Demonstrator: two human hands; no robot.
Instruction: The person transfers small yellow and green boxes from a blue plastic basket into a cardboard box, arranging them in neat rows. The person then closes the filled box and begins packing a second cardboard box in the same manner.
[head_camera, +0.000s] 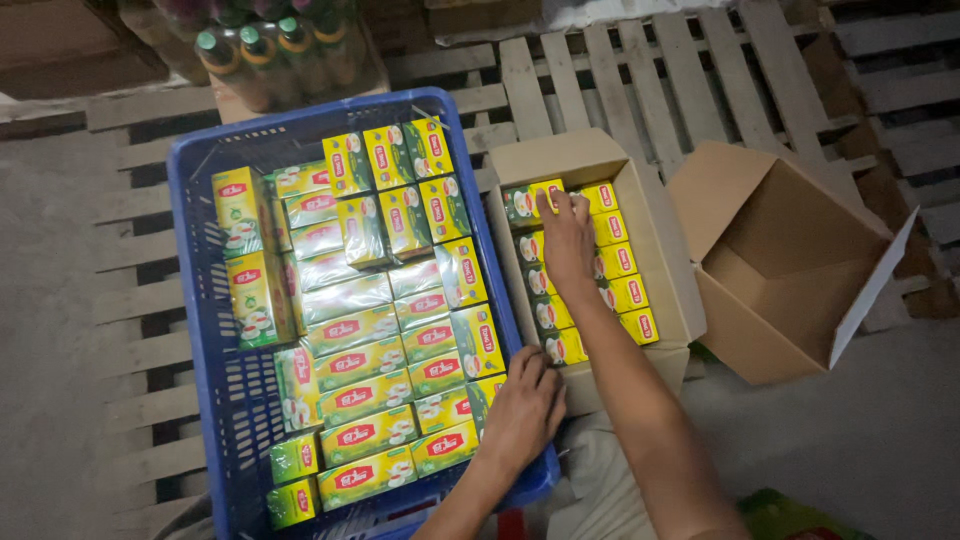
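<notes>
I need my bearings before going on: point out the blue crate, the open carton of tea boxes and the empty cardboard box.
blue crate (186, 262), head view, bare left wall.
open carton of tea boxes (668, 262), head view, right cardboard wall.
empty cardboard box (790, 240), head view, inner back wall.

One blue crate (205, 330), two cardboard boxes (672, 262) (790, 270), two hands (525, 412) (567, 240).

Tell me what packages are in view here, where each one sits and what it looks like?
Small boxes: yellow-green with red labels, packed in the blue crate, left; left hand rests there.
Same boxes: rowed in the open carton, centre; right hand touches them.
Empty carton: brown, tipped open, right.
Bottles: green-capped, shrink-wrapped, top left.
</notes>
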